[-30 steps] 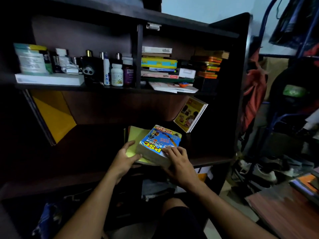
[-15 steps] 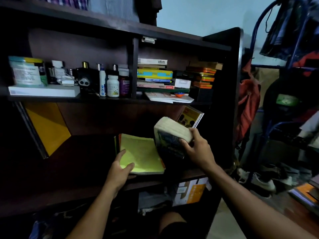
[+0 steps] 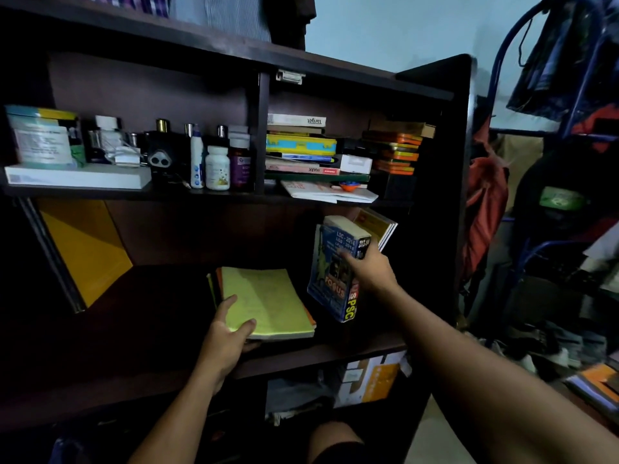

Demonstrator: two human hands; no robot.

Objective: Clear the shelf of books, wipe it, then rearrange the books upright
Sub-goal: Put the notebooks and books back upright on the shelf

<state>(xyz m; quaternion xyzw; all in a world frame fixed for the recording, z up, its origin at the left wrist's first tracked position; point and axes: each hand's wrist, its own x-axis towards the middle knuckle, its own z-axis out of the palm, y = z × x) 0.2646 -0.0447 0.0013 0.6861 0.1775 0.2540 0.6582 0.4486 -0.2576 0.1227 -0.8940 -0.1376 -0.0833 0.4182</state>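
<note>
Fingers of right hand (image 3: pixel 370 272) around upright PSC book (image 3: pixel 335 269), half hidden behind; left hand (image 3: pixel 227 343) gripping yellow-green book (image 3: pixel 268 301).

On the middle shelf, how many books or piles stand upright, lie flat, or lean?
Upright: 1, blue book in right hand
Flat: 1, green-topped pile under left hand
Leaning: 2, yellow book, thin books
Total: 4
</note>
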